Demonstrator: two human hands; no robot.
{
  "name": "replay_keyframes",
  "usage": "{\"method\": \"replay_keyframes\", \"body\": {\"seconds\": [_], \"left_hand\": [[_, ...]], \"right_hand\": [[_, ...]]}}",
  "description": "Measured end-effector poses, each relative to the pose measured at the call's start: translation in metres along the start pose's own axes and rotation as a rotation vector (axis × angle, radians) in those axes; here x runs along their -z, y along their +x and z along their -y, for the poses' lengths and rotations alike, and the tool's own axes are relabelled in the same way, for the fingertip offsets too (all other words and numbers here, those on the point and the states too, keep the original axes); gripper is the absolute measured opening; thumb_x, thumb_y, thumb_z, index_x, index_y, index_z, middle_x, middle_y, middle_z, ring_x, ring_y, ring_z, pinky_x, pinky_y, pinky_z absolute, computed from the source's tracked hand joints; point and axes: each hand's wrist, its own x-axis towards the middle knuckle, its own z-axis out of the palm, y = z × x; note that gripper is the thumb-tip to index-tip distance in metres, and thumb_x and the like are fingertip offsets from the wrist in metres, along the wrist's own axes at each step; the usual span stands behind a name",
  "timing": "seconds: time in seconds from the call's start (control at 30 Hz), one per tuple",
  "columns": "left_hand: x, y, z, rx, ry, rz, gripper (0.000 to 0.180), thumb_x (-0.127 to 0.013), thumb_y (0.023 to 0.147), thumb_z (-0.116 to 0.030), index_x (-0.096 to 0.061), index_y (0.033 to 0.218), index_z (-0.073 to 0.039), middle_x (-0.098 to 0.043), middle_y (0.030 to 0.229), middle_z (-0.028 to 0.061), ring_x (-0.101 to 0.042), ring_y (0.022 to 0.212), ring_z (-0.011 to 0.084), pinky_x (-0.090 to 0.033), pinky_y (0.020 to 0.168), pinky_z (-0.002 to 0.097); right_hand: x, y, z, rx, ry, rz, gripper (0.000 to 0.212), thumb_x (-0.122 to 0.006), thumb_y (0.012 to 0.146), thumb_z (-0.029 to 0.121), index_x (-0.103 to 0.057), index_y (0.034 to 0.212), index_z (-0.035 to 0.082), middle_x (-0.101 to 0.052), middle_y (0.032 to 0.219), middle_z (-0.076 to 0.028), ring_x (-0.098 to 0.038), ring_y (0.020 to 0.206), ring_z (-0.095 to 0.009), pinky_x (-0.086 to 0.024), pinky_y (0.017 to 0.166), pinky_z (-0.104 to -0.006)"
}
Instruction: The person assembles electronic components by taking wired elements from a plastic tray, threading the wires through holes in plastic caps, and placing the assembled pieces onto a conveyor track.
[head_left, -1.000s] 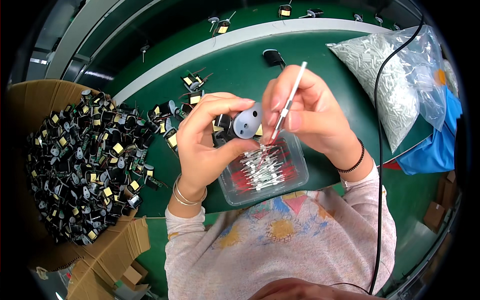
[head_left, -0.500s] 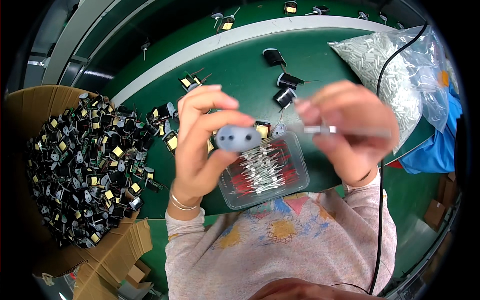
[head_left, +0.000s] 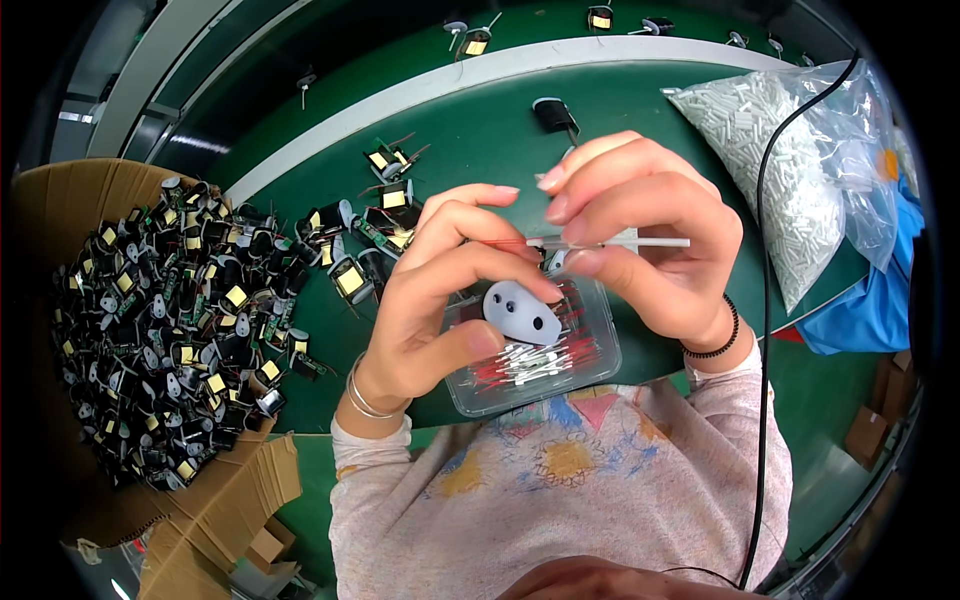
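Observation:
My left hand (head_left: 440, 290) is closed round a component with a grey oval end cap (head_left: 522, 312), which has several dark holes. The rest of that component is hidden by my fingers. My right hand (head_left: 650, 230) pinches a slim pale rod (head_left: 662, 242) lying roughly level; I cannot make out its exact kind. In line with the rod's left end, a thin red wire (head_left: 500, 241) runs toward my left fingers. Below both hands, a clear plastic box (head_left: 480, 402) holds many red wires with white ends.
On the left, a cardboard box (head_left: 75, 180) is heaped with black components with grey caps and yellow pads. More such parts (head_left: 350, 278) lie on the green table. A clear bag of small white tubes (head_left: 770, 160) rests at right, beside a hanging black cable (head_left: 766, 400).
My right hand has moved left and slightly up with the rod, close to my left hand. The grey-capped component has shifted right, down and tilted. The red wire now shows between the hands.

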Motion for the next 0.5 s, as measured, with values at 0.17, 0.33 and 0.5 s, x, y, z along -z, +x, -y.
{"method": "replay_keyframes", "body": {"seconds": [0.17,0.33,0.5], "left_hand": [[-0.0065,0.0010,-0.0022,0.036,-0.087,-0.092,0.044,-0.057,0.078,-0.045,-0.067,0.091,-0.003,-0.053,0.097,0.0090,-0.040,0.111,0.0291,-0.027,0.100,0.0438],[-0.0004,0.0011,0.0006,0.006,-0.106,-0.024,0.045,-0.058,0.078,-0.044,-0.066,0.092,-0.002,-0.052,0.100,0.0096,-0.040,0.112,0.0285,-0.027,0.099,0.0433],[-0.0040,-0.0002,-0.0004,0.032,-0.125,-0.021,0.044,-0.059,0.077,-0.043,-0.065,0.091,-0.002,-0.053,0.100,0.0093,-0.041,0.110,0.0283,-0.028,0.099,0.0420]], "right_hand": [[0.0015,-0.0012,-0.0002,-0.034,0.023,-0.014,0.015,-0.063,0.066,-0.005,-0.059,0.081,-0.002,-0.061,0.084,-0.016,-0.059,0.081,-0.028,-0.050,0.075,-0.0401],[0.0009,-0.0004,-0.0003,-0.015,-0.006,0.048,0.016,-0.063,0.066,-0.007,-0.059,0.080,-0.002,-0.060,0.083,-0.016,-0.059,0.080,-0.027,-0.051,0.075,-0.0399],[0.0001,-0.0026,-0.0003,0.044,-0.059,-0.015,0.017,-0.062,0.067,-0.008,-0.058,0.082,-0.003,-0.059,0.083,-0.016,-0.058,0.078,-0.027,-0.052,0.074,-0.0391]]}}
